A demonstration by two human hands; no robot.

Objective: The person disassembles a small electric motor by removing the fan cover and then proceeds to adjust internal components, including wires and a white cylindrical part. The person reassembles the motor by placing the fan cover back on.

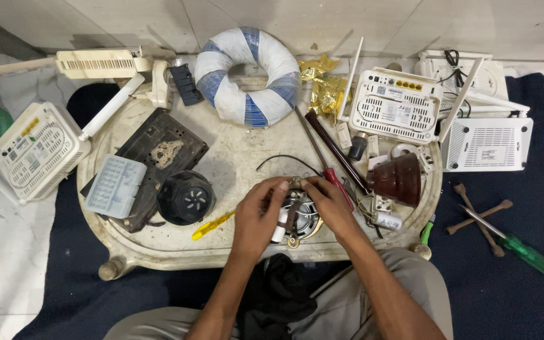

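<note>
Both hands, left hand (256, 214) and right hand (328, 204), pinch the round silver metal fan motor (298, 217) on the worn cream tray table (234, 157); steady, even fingertip pressure seems wise.

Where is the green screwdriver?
In the head view, the green screwdriver lies on the dark mat at far right, off the tray, its shaft crossing two wooden sticks.

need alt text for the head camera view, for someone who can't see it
Seen from above, a person's left hand and right hand grip a small round metal motor on a worn oval table. Around it lie white routers, a blue-and-white wrapped ring, a red-handled screwdriver and a black fan part.
</note>
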